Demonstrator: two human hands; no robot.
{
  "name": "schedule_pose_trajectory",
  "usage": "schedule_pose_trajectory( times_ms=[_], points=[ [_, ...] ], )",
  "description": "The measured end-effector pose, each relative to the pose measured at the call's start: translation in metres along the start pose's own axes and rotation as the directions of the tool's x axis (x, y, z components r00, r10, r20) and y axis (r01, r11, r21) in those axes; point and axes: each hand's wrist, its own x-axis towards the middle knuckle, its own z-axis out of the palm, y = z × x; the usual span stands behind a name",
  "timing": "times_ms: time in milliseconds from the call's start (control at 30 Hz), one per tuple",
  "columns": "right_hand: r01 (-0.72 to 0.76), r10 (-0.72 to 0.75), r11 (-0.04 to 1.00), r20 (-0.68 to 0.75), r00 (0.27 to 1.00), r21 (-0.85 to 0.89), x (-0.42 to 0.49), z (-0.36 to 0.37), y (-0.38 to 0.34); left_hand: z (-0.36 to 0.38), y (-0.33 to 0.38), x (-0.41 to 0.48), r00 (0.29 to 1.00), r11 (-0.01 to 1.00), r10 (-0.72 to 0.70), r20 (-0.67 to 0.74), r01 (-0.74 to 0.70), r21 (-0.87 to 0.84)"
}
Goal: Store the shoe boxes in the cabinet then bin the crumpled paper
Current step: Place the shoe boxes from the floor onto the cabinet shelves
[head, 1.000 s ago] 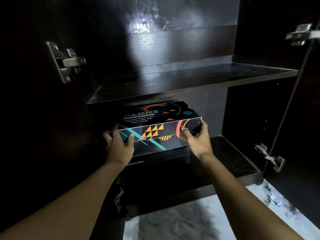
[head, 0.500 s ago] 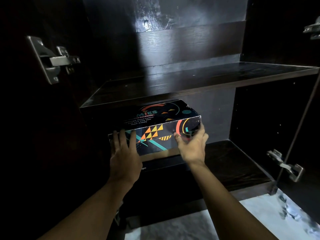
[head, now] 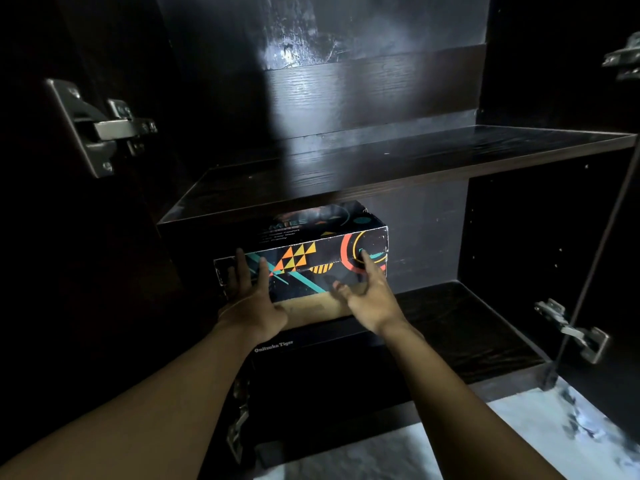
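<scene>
Your left grip (head: 251, 292) lies flat, fingers straight, pressing the front of the patterned shoe box (head: 322, 252) nr its left end. That box sits just ahead of both grips, atop a black shoe box (head: 329, 368) right below them, in the cabinet (head: 519, 237) compartment under the shelf (head: 381, 161). Your right grip (head: 367, 299) is spread apart, one fingertip touching the box front nr its right end, holding nothing.

I see a white marbled floor (head: 533, 424) at bottom right; a steel hinge (head: 104, 128) sits on the left. A second hinge (head: 571, 330) shows at lower right.
</scene>
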Motion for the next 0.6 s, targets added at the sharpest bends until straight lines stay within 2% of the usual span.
schedule_pose_trajectory(
  times_ms=[133,267,333,433,600],
  points=[
    [-0.054,0.053,0.998,-0.033,0.998,-0.016,-0.009,-0.019,-0.005,-0.007,0.013,-0.006,0.997,0.999,-0.043,-0.057,0.041,-0.022],
    [-0.083,0.072,0.992,-0.117,0.991,-0.097,-0.025,-0.048,-0.01,-0.014,0.036,-0.016,0.99,0.99,-0.034,-0.133,0.015,-0.141],
    [-0.114,0.096,0.987,-0.154,0.983,-0.113,-0.036,-0.066,-0.014,-0.016,0.052,-0.025,0.991,0.975,0.035,-0.13,-0.062,-0.213],
    [-0.149,0.106,0.97,-0.215,0.971,-0.194,-0.061,-0.091,-0.018,-0.015,0.08,-0.041,0.981,0.932,0.189,-0.051,-0.195,-0.304],
    [-0.223,0.098,0.836,-0.265,0.959,-0.501,-0.142,-0.141,-0.019,-0.002,0.136,-0.089,0.886,0.808,0.463,0.014,-0.415,-0.419]
  ],
)
